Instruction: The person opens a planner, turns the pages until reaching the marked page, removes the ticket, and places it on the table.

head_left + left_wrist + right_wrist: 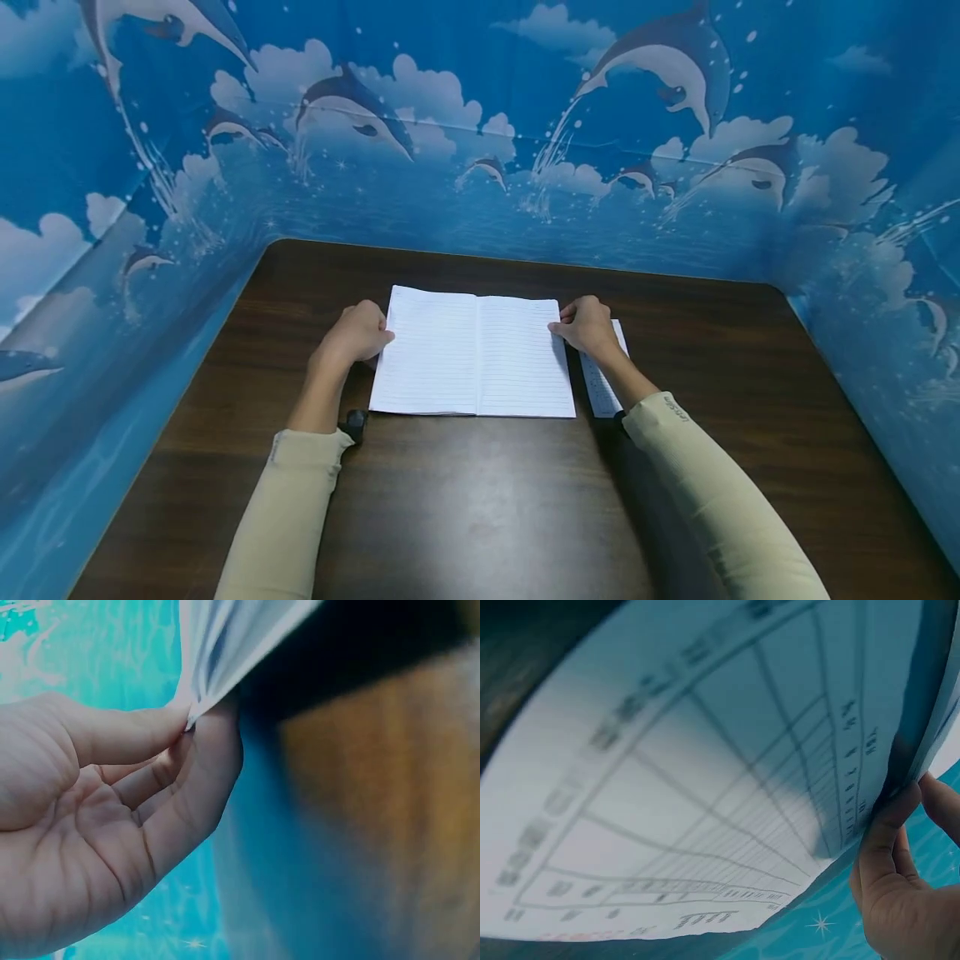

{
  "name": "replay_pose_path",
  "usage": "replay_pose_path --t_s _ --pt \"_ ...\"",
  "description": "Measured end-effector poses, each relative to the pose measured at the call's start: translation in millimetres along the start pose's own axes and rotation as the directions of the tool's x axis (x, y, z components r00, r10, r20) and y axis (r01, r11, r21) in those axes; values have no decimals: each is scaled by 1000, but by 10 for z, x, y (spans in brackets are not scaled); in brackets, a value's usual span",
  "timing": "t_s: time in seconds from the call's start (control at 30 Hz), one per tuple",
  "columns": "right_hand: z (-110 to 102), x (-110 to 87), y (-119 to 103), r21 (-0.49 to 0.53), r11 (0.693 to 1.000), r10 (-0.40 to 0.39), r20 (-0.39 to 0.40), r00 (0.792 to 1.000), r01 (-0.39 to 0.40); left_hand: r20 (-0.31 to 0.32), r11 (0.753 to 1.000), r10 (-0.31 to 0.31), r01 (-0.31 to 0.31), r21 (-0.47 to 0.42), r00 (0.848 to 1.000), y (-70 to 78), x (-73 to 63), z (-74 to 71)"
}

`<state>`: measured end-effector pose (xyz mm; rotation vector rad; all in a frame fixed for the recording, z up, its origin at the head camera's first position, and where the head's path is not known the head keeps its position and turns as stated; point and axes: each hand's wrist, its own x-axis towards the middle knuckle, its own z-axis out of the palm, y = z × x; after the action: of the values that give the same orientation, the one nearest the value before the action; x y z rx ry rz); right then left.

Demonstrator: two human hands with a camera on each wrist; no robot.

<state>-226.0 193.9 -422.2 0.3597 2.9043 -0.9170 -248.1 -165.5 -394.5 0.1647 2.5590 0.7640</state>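
An open notebook (438, 358) with white ruled pages lies near the middle of the table. My left hand (356, 333) pinches its left edge between thumb and fingers. Up close in the left wrist view, the thumb and forefinger of that hand (127, 795) meet on the creased page corner (217, 652). At the opposite side, my right hand (587, 325) pinches the right edge near the top. Below the right forearm, a white printed sheet (597, 387) shows partly. It fills much of the right wrist view as a grid with print (705, 787).
The dark brown wooden table (480, 508) reaches back to a blue curtain (450, 200) printed with dolphins and clouds, which encloses it at the back and sides. A small black wrist device (355, 425) sits at the left cuff.
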Motion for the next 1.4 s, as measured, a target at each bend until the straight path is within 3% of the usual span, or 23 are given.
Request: replay_pose_path --t_s 0.37,0.57,0.73,0.93,1.2,1.3,1.4 --pt "27 4 -39 59 998 0 1 1000 0 -32 997 29 -26 78 999 480 -282 -321" --pt "45 3 -44 120 993 2 3 1000 -2 -14 986 119 -117 122 993 823 -349 -438" --pt "55 0 -49 155 988 11 7 1000 -12 -8 979 181 -179 96 984 1143 -334 -422" --pt "84 22 -72 152 988 -13 -21 1000 16 34 979 198 -199 37 980 1550 -261 -237" --pt "75 73 -75 121 993 -15 -3 1000 15 104 982 189 -189 -11 976 1888 9 218" --pt "47 80 -51 193 981 -3 24 1000 -2 122 982 183 -186 12 976 1970 117 412" --pt "22 79 -38 307 951 12 52 999 -27 141 982 179 -187 40 974 2006 232 604"
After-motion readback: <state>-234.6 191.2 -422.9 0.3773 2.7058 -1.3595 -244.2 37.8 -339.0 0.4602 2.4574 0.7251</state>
